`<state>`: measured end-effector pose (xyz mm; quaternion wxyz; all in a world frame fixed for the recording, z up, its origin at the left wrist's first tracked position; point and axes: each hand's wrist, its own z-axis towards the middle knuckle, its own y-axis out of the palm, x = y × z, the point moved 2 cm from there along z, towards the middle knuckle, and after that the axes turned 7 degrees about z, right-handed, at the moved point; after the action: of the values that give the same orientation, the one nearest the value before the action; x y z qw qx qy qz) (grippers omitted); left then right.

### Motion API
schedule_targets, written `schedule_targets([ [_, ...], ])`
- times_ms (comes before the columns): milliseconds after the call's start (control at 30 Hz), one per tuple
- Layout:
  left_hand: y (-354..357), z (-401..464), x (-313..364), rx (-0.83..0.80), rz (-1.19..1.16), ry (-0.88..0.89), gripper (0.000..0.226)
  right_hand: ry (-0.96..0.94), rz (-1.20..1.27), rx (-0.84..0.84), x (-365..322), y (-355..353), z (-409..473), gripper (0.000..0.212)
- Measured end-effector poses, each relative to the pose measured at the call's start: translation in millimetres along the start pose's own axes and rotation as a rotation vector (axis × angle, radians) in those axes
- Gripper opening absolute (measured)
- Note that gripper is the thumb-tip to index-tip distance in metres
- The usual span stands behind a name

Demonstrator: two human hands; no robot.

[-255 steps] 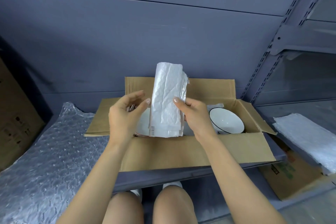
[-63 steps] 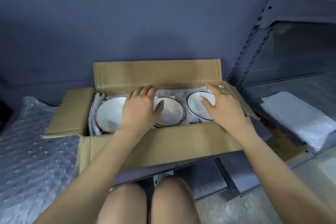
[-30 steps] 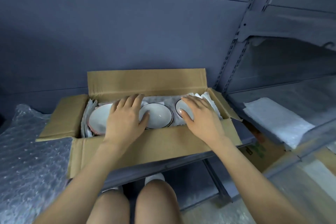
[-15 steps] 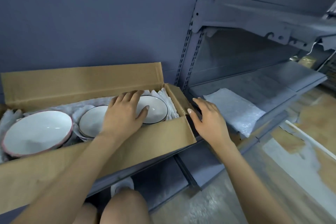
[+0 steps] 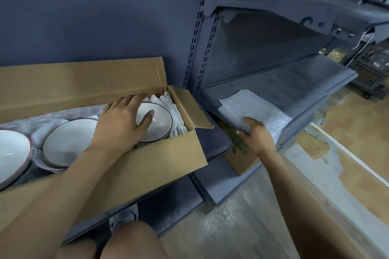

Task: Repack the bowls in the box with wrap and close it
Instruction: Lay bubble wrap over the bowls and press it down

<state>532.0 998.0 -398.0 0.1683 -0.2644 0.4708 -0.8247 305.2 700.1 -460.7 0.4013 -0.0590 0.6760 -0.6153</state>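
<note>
Judging by the three bowls (image 5: 156,124) already lying side by side on padding in the open box (image 5: 147,166), the packing is done and only the cover layer and closing remain. The left hand (image 5: 124,122) rests spread on the rightmost bowl, while the right hand (image 5: 257,135) curls over the near edge of the wrap (image 5: 254,111) on the neighbouring shelf (image 5: 305,82), apparently grasping it; all four flaps (image 5: 84,82) stand open
</note>
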Motion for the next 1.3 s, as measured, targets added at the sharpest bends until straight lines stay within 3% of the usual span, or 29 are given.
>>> schedule_targets([
  [500,1.6,-3.5,2.5,-0.031,-0.033,0.016,0.055,-0.032,0.017,0.151,4.4,0.3,4.5,0.022],
  [700,-1.9,-6.8,5.0,-0.062,-0.012,0.013,0.055,-0.055,-0.04,0.176,-2.8,-7.8,-2.6,0.022],
  [1033,-14.1,-19.5,7.5,-0.107,-0.068,0.012,0.056,-0.35,0.096,0.38,-71.4,-48.2,-29.7,0.015],
  [1300,-49.7,-43.5,-16.4,-0.012,-0.153,-0.094,0.038,-0.667,0.168,0.491,-159.9,-63.7,-54.3,0.013],
])
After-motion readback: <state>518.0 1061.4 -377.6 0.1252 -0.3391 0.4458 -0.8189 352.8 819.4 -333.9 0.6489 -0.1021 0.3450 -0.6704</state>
